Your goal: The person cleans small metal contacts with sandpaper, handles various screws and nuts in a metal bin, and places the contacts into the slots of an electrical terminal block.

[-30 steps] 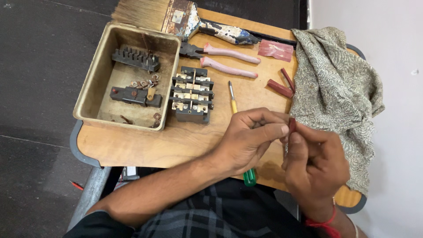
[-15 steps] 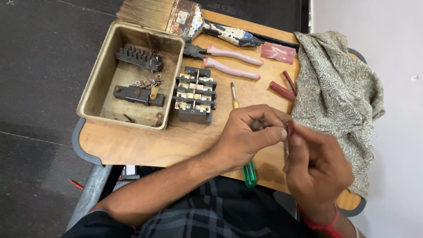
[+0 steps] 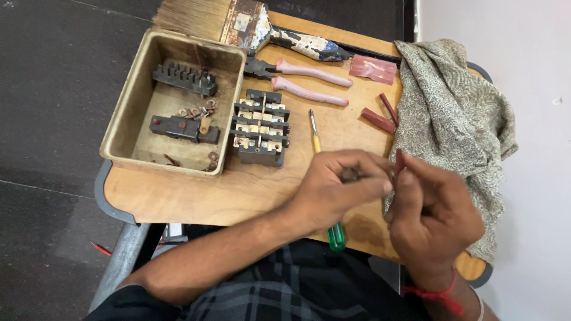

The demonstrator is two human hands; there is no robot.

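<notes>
Strip [image 3: 399,161], small and red, pinched by right hand [image 3: 431,220] and left hand [image 3: 336,187] over wooden worktop [image 3: 196,193].
Tray [image 3: 119,134] at left edge, cloth [image 3: 458,119] at right; dark floor [image 3: 53,89], white wall [image 3: 535,71].

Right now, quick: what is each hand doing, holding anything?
Left hand: fingers curled shut over something small; what it is cannot be told.
Right hand: closed, pinching a small dark red strip upright between its fingertips.

Left hand [image 3: 342,184] curled, fingertips meeting right hand [image 3: 431,208], both pinching
</notes>
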